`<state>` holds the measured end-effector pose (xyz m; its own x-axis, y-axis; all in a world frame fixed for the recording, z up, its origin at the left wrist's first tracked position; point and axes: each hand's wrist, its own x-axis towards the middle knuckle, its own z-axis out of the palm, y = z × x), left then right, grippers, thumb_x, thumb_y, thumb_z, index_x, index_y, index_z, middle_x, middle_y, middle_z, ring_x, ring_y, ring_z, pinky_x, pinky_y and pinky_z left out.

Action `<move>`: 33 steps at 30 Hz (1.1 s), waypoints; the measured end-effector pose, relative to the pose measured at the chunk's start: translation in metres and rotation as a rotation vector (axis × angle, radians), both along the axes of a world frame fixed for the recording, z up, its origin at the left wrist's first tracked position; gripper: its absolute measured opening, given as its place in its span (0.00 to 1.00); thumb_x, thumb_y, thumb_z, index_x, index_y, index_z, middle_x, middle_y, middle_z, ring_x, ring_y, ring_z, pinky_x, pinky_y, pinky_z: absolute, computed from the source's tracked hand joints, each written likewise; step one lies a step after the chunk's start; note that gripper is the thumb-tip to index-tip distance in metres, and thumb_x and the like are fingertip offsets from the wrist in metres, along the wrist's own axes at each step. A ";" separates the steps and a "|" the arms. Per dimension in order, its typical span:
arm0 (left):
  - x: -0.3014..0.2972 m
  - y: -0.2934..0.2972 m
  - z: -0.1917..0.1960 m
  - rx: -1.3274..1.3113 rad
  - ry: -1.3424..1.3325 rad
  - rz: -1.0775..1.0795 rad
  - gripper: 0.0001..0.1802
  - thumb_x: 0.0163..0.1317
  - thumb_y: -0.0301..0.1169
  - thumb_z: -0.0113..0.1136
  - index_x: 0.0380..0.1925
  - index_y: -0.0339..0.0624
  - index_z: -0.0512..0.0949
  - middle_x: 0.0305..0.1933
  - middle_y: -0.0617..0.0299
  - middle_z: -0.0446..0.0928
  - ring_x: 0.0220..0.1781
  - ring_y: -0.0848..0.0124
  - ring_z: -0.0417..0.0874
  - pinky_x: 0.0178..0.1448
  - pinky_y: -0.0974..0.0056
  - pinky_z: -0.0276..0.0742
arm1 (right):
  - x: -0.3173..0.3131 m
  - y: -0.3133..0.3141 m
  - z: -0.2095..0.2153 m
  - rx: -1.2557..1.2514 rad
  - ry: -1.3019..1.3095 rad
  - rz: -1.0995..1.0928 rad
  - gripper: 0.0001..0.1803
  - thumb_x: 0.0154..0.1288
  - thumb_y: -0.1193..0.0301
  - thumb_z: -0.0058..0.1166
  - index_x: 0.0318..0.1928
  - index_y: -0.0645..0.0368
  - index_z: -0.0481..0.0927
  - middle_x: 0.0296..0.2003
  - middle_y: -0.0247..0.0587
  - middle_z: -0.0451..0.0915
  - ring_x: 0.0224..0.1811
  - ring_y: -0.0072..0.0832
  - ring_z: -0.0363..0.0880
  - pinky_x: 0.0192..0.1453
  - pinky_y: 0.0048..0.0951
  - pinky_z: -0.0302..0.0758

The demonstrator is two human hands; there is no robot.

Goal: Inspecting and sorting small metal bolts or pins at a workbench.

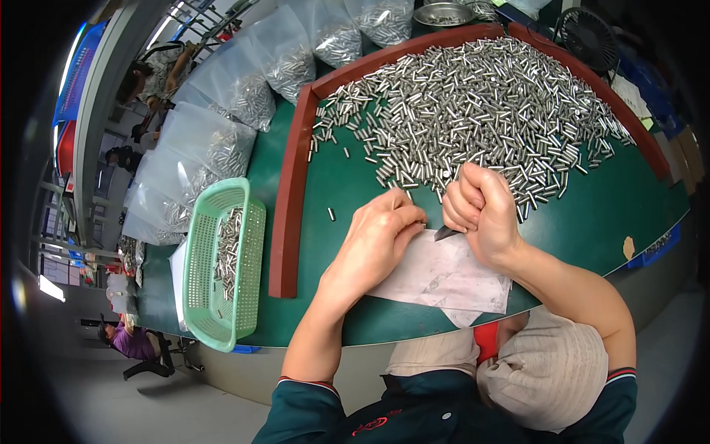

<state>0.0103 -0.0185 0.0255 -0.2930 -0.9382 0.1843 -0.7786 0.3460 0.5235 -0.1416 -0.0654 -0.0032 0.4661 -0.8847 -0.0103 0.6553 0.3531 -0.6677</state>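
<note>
A green table (333,185) fills mid-frame, fenced by a red rim (290,192). Across its upper centre spreads a big heap of steel pins (473,103). Clear bags (244,81) of pins line the upper left, and a green basket (222,263) with more pins sits at lower left. Below the heap lies a grey sheet (444,277). Over it the left hand (377,240) pinches narrowly on something, probably one pin, too small to be sure. The right hand (481,211) is fisted round a small dark blade (446,234), its tip just beside the left fingertips. Working that close, a slip could nick a finger, or flick the part into the heap.
</note>
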 end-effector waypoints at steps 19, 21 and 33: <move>-0.008 0.004 -0.010 0.116 -0.003 0.039 0.04 0.42 0.21 0.60 0.23 0.35 0.77 0.22 0.58 0.73 0.21 0.67 0.72 0.26 0.66 0.67 | 0.000 0.008 -0.004 -0.143 -0.061 0.018 0.22 0.62 0.64 0.32 0.10 0.50 0.51 0.06 0.26 0.50 0.10 0.17 0.42 0.15 0.21 0.43; -0.008 0.004 -0.010 0.118 -0.001 0.039 0.05 0.42 0.22 0.60 0.23 0.35 0.77 0.22 0.58 0.73 0.21 0.67 0.72 0.26 0.66 0.67 | 0.000 0.007 -0.004 -0.147 -0.053 0.019 0.22 0.62 0.64 0.32 0.10 0.50 0.51 0.05 0.26 0.50 0.10 0.17 0.42 0.15 0.21 0.43; -0.009 0.003 -0.012 0.103 0.009 0.034 0.06 0.42 0.21 0.60 0.23 0.34 0.77 0.22 0.57 0.73 0.22 0.64 0.73 0.27 0.65 0.67 | 0.001 0.008 -0.002 -0.152 -0.041 0.015 0.21 0.61 0.65 0.32 0.10 0.50 0.51 0.05 0.26 0.50 0.10 0.17 0.42 0.15 0.22 0.43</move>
